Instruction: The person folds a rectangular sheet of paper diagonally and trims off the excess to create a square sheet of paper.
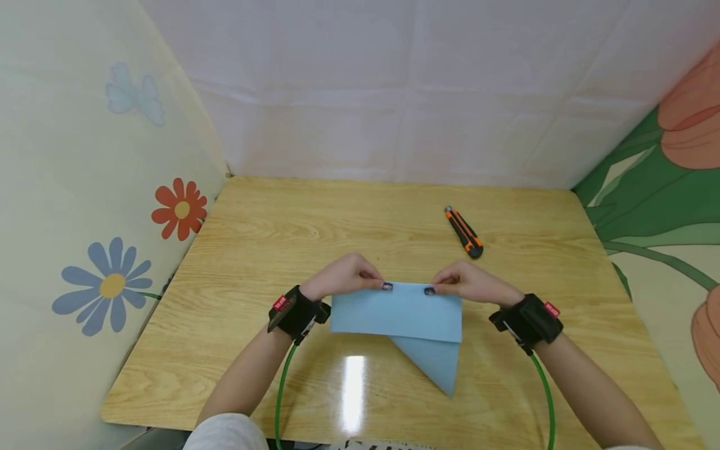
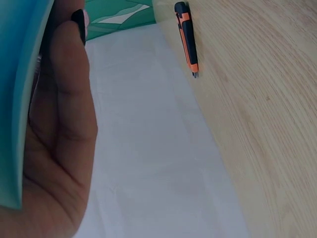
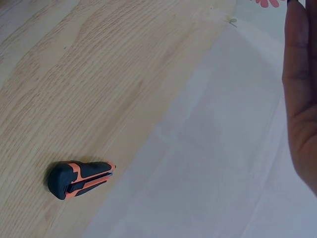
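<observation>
A folded sheet of light blue paper [image 1: 396, 312] is held up over the wooden table by its far edge. Its near part is a straight flap, and a triangular corner points down below it on the right. The left hand [image 1: 354, 275] pinches the far edge, thumb on top and fingers curled behind. A short way to the right, the right hand [image 1: 464, 281] pinches the same edge in a like grip. In the left wrist view the paper [image 2: 15, 99] runs close along the left hand [image 2: 69, 124]. Only the side of the right hand [image 3: 302, 99] shows in its own wrist view.
A black and orange utility knife [image 1: 464, 232] lies on the table [image 1: 270, 231] beyond the right hand. A pale cloth [image 1: 360, 125] hangs along the far edge. Flower-printed panels stand at left and right. Green cables [image 1: 284, 381] trail from both wrist cameras.
</observation>
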The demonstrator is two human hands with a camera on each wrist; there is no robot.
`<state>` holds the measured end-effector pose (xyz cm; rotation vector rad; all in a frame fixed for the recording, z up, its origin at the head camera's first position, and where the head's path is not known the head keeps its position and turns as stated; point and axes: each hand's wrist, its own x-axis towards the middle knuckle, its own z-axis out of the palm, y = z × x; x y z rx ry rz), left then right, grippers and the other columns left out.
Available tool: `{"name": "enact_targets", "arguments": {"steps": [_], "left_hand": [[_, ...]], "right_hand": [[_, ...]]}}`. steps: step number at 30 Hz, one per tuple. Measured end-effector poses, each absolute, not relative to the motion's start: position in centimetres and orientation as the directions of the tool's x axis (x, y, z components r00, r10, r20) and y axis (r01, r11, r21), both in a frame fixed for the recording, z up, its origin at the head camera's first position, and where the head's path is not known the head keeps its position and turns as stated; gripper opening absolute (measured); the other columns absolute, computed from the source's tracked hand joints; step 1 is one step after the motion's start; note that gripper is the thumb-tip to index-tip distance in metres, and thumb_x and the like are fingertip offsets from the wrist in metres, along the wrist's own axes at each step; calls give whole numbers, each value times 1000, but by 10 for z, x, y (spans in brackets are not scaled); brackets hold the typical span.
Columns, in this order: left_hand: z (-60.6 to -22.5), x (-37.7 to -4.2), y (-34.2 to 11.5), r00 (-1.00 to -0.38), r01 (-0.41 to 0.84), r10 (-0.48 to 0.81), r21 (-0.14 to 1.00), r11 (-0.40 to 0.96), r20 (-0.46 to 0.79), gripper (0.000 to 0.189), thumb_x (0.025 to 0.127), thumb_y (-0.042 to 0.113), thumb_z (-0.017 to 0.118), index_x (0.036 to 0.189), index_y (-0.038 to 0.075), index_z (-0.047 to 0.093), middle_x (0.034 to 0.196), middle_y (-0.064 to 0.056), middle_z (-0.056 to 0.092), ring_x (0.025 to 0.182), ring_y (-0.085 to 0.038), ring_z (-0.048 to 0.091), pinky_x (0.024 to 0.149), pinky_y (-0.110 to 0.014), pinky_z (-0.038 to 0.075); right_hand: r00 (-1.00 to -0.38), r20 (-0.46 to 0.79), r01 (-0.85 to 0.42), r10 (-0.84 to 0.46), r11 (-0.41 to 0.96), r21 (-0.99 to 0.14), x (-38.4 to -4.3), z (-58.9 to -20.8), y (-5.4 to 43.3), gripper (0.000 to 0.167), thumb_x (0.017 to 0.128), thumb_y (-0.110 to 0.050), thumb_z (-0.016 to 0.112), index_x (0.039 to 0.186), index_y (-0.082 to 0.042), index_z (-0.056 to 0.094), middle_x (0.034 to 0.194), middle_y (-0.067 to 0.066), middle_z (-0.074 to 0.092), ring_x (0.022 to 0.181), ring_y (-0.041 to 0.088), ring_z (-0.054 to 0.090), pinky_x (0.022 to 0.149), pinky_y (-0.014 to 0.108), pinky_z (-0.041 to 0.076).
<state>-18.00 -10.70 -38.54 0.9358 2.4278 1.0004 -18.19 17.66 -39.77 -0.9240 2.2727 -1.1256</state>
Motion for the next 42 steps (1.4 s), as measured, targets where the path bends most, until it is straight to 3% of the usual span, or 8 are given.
{"name": "enact_targets", "arguments": {"steps": [7, 13, 21, 30, 36, 42], "left_hand": [[-386, -179, -111, -728, 432, 683, 731, 528, -63, 15, 90, 14, 63, 94, 5, 76, 83, -2, 71, 54, -4, 42, 53, -17, 32], [-388, -177, -112, -732, 431, 680, 739, 518, -50, 16, 90, 13, 63, 94, 5, 76, 81, -3, 71, 51, -5, 36, 51, -18, 28], [-392, -177, -120, -740, 426, 671, 740, 521, -46, 17, 92, 10, 60, 95, 2, 74, 87, -6, 71, 59, -5, 46, 56, -17, 36], [-389, -176, -131, -744, 417, 666, 741, 526, -54, 19, 94, 12, 57, 97, 3, 73, 74, 0, 63, 52, -6, 34, 50, -20, 29], [-386, -174, -138, -733, 384, 677, 786, 484, -59, 20, 95, 13, 56, 94, 1, 73, 79, -2, 69, 60, -9, 59, 56, -26, 51], [-387, -172, -143, -754, 299, 649, 825, 479, -103, 20, 94, 12, 56, 95, 0, 72, 78, -5, 69, 65, -17, 64, 61, -27, 54]], "right_hand": [[-681, -81, -383, -727, 448, -808, -182, -398, 181, 14, 90, 1, 58, 94, 6, 70, 85, 7, 68, 64, 4, 45, 59, 20, 38], [-680, -90, -378, -728, 452, -808, -180, -397, 185, 14, 90, 0, 58, 94, 5, 70, 82, 5, 66, 62, 4, 42, 57, 20, 34], [-690, -105, -370, -716, 473, -799, -179, -396, 191, 14, 90, 0, 58, 94, 6, 70, 83, 6, 67, 63, 4, 44, 57, 19, 35], [-693, -75, -388, -717, 459, -799, -180, -396, 197, 14, 89, 1, 59, 94, 5, 71, 82, 6, 67, 61, 3, 44, 57, 19, 36], [-701, -82, -368, -709, 457, -810, -177, -394, 201, 14, 90, 0, 59, 95, 5, 71, 87, 8, 68, 68, 3, 49, 61, 20, 42], [-718, -117, -322, -687, 476, -819, -175, -395, 202, 15, 90, -1, 59, 96, 7, 70, 88, 10, 69, 67, 3, 50, 61, 19, 42]]}}
